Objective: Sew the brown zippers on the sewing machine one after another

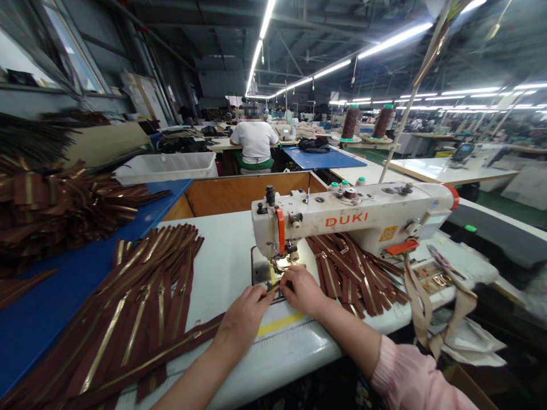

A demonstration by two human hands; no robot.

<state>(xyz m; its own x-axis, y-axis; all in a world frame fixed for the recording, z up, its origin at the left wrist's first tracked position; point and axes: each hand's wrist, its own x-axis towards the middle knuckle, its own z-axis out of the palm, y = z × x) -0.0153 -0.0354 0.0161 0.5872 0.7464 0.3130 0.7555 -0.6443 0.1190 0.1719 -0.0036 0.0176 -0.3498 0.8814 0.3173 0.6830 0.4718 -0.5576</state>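
A long brown zipper (188, 337) with metal teeth runs from the lower left up to the presser foot of the white sewing machine (316, 219). Near its end, my left hand (243, 313) pinches it just in front of the needle area. My right hand (299, 289) is closed, fingertips together at the zipper's end beside the presser foot; the fingers partly hide what they grip. A heap of brown zippers (141, 290) spreads over the table to the left of my hands. More zippers (354, 273) lie under the machine's arm on the right.
A larger zipper bundle (64, 205) rests on the blue table (51, 324) at far left. At right are scissors (442, 259), a small parts tray (431, 280) and hanging beige strips (421, 290). Brown thread cones (350, 122) stand behind. A person in white (254, 142) sits ahead.
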